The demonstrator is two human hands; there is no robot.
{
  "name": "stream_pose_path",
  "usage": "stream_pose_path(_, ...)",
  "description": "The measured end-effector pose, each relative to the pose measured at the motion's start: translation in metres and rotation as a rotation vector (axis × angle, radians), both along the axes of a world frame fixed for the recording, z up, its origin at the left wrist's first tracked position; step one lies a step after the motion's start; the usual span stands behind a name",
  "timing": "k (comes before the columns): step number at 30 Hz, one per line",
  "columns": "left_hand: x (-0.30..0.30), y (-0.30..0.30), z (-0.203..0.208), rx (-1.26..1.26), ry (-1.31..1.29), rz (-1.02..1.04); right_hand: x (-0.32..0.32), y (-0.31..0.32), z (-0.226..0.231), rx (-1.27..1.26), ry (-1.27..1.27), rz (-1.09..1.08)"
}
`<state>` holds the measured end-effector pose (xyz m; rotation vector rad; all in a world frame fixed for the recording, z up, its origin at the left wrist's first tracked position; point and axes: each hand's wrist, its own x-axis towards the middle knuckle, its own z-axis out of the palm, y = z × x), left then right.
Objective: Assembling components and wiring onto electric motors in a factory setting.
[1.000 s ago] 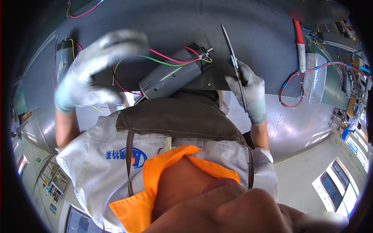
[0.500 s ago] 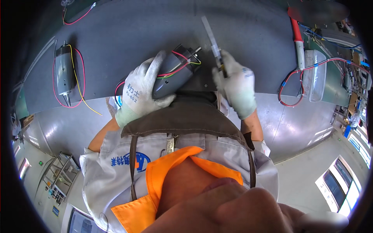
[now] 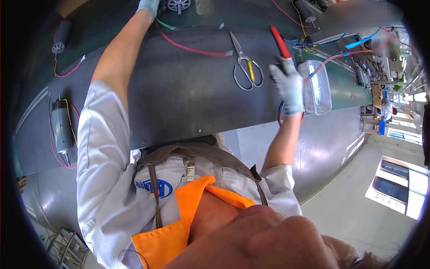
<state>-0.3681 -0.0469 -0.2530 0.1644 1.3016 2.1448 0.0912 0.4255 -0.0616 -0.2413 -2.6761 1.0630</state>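
Observation:
My left arm stretches to the top edge, where my gloved left hand (image 3: 150, 5) is mostly cut off. Close beside it is a motor (image 3: 179, 5) showing its round grey end and shaft. From there a red lead (image 3: 192, 48) and a short green lead (image 3: 165, 23) trail onto the bench. My gloved right hand (image 3: 287, 87) lies over the lower handle of a red probe (image 3: 280, 42), fingers bent around it; the thin tip points away from me. Scissors (image 3: 244, 62) with a yellow-wrapped handle lie left of that hand, blades apart from everything.
A clear plastic box (image 3: 318, 87) stands right of my right hand. A red and black cable (image 3: 331, 58) passes over it. At the left are a grey motor with wires (image 3: 62, 127) and another motor (image 3: 62, 38); one more (image 3: 304, 10) sits at the far right.
My right hand has let go of the scissors and moved right to the probe. My left hand has gone from near my body to the far side, as has the motor. The view has shifted.

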Motion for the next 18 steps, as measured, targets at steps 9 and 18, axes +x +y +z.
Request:
stream_pose_path(9,0.354,0.076,0.147,-0.074,0.075,0.252,-0.038,0.193,0.047,-1.171,0.267,-0.150)
stream_pose_path(18,0.432,0.102,0.180,-0.033,-0.088,-0.247,-0.002,-0.074,0.040,-0.601,-0.570,0.369)
